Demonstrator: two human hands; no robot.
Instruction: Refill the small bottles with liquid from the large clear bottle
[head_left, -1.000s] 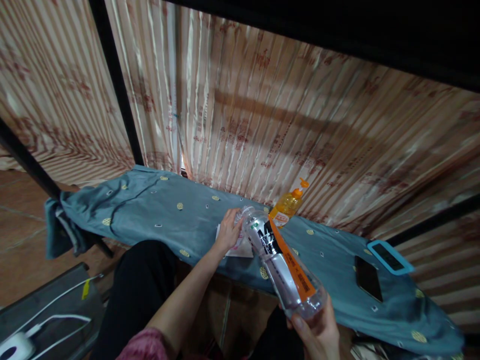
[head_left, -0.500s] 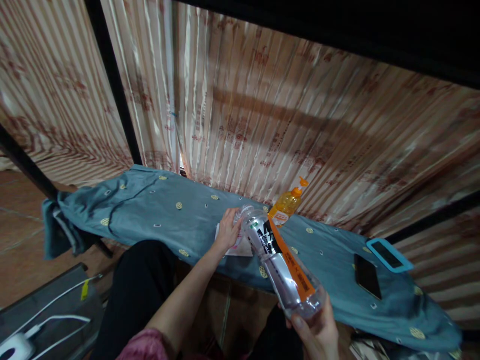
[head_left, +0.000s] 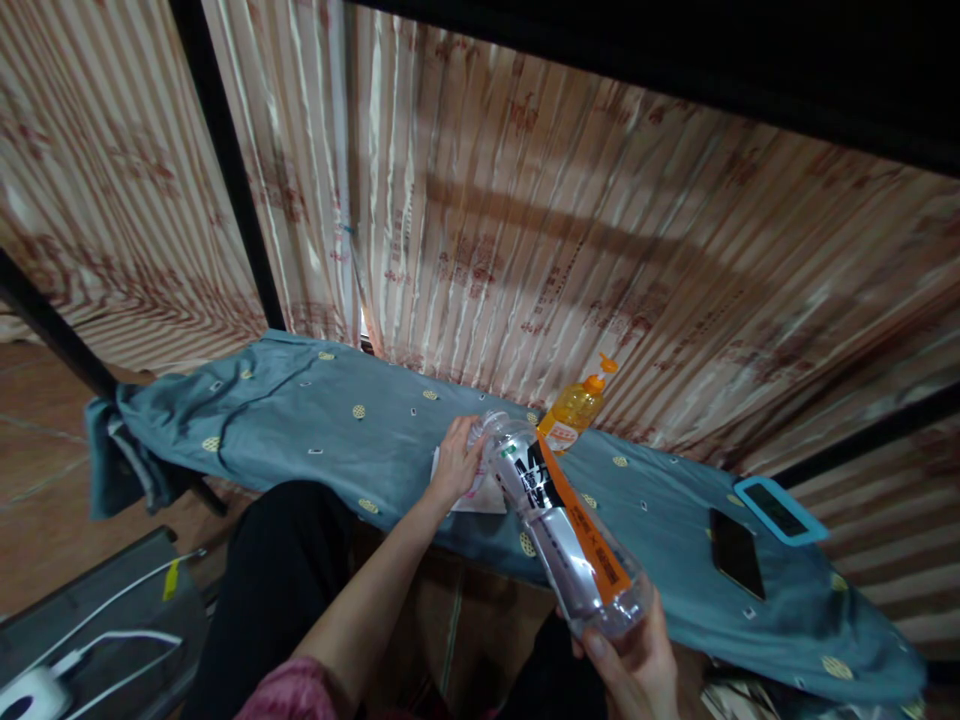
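Observation:
A clear plastic bottle (head_left: 559, 525) with a silver, black and orange label lies tilted between my two hands, its neck toward the upper left. My left hand (head_left: 455, 462) is closed around the neck end. Around the base, at the lower right, my right hand (head_left: 630, 655) is wrapped with the thumb on the near side. Beneath my left hand a white paper item with pink marks (head_left: 484, 497) rests on the blue-green cloth, partly covered. Just behind the bottle stands an orange pump bottle (head_left: 571, 412) of yellow liquid.
The cloth-covered bench (head_left: 300, 430) runs across the view, with a dark phone (head_left: 736, 552) and a blue-framed device (head_left: 780, 510) at its right. Striped curtains (head_left: 480, 220) hang behind. Black poles (head_left: 229, 160) stand at the sides. A white charger with cables (head_left: 34, 693) lies lower left.

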